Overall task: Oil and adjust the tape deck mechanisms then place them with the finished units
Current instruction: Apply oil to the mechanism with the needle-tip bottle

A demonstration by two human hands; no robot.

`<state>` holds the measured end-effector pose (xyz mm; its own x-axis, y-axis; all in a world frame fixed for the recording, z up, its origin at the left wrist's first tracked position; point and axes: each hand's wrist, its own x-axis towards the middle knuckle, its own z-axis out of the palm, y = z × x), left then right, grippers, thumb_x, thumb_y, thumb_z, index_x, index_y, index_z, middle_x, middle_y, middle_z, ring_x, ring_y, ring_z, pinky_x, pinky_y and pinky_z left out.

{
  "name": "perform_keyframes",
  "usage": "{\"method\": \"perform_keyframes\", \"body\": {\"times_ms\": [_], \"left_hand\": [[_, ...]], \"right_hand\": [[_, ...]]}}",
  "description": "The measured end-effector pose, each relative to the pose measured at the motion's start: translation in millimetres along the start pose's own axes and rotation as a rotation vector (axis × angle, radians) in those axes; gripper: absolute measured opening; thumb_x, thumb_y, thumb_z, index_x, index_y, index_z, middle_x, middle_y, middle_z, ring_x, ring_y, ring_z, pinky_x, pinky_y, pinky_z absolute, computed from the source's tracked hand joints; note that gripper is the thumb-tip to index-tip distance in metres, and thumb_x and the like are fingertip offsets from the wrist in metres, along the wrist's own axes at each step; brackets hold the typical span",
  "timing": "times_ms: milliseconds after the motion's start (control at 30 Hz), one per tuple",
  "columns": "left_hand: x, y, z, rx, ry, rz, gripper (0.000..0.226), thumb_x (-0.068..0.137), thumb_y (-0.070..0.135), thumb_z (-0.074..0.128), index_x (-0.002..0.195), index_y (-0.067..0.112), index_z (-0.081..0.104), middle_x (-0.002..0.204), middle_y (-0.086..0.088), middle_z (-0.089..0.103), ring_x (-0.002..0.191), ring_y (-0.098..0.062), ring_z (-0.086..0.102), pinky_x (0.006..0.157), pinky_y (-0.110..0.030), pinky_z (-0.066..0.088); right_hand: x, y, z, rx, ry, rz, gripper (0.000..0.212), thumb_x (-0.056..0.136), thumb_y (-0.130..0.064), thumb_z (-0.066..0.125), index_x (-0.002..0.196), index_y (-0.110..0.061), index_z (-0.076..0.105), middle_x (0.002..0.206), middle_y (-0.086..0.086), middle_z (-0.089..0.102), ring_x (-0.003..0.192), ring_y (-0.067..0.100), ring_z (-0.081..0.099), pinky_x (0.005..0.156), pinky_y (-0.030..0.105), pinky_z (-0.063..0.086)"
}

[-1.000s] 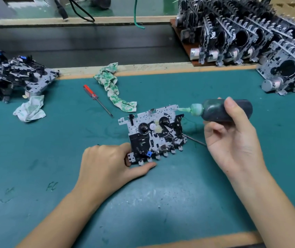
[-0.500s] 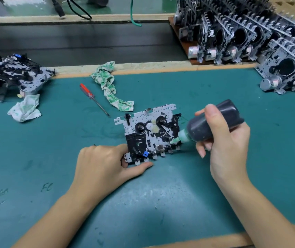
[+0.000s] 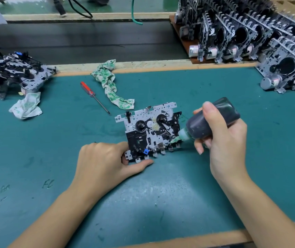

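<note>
Tape deck mechanism (image 3: 149, 130) lay flat on the green mat (image 3: 161, 194) near the middle of the frame, its gears and reels facing up. The left hand (image 3: 103, 163) gripped its lower left corner, thumb stretched along the bottom edge, pinning it to the mat. The right hand (image 3: 220, 140) was wrapped around a dark oil bottle (image 3: 213, 120), tilted nozzle-down toward the lower right edge of the mechanism.

A second earlier the bottle had been held level with its nozzle at the upper right corner of the plate; half a second ago it had swung down to the lower right edge, and it remained there now. The oiling seemed to have passed to a second point on the unit, so adjusting and stacking were likely still to come. Whether the green tip actually touched the metal, or any oil was flowing, could not be made out at this angle.

Just above the mechanism, a red-handled screwdriver (image 3: 94, 96) and a crumpled patterned rag (image 3: 110, 85) lay near each other on the mat. A second rag (image 3: 26, 108) sat at the left, beside a heap of mechanisms (image 3: 14, 72) in the upper left. Rows of upright units (image 3: 250, 31) filled the upper right, probably the finished ones.
</note>
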<state>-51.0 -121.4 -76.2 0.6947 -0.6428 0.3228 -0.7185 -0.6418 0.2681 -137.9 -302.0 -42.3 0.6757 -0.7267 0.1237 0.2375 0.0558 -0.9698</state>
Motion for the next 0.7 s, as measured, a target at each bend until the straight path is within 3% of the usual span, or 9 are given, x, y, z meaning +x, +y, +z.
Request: {"method": "perform_keyframes", "body": {"times_ms": [333,533,700], "left_hand": [[0.7,0.3,-0.2,-0.012,0.005,0.003,0.062,0.069,0.072,0.045,0.044,0.016,0.052,0.034,0.008,0.045,0.033,-0.018,0.051,0.040,-0.020,0.031],[0.2,0.4,0.7,-0.022,0.012,-0.007,0.062,0.069,0.072,0.045,0.044,0.015,0.054,0.034,0.008,0.045,0.033,-0.017,0.051,0.040,-0.020,0.032],[0.1,-0.2,1.2,-0.009,0.003,-0.017,0.065,0.068,0.074,0.043,0.044,0.015,0.055,0.034,0.008,0.045,0.033,-0.017,0.050,0.042,-0.019,0.029]], "right_hand": [[-1.0,0.6,0.8,-0.038,-0.006,-0.012,0.032,0.083,-0.026,0.057,0.073,0.004,0.054,0.046,-0.010,0.048,0.032,0.004,0.034,0.032,0.019,0.031],[-0.5,1.1,0.7,-0.058,-0.015,-0.021,0.050,0.076,-0.039,0.062,0.072,0.009,0.049,0.050,-0.006,0.052,0.031,0.006,0.034,0.032,0.019,0.030],[0.4,2.0,0.0,-0.058,0.003,-0.011,0.033,0.082,-0.028,0.060,0.070,0.003,0.054,0.052,-0.003,0.054,0.031,0.005,0.035,0.031,0.020,0.031]]}}
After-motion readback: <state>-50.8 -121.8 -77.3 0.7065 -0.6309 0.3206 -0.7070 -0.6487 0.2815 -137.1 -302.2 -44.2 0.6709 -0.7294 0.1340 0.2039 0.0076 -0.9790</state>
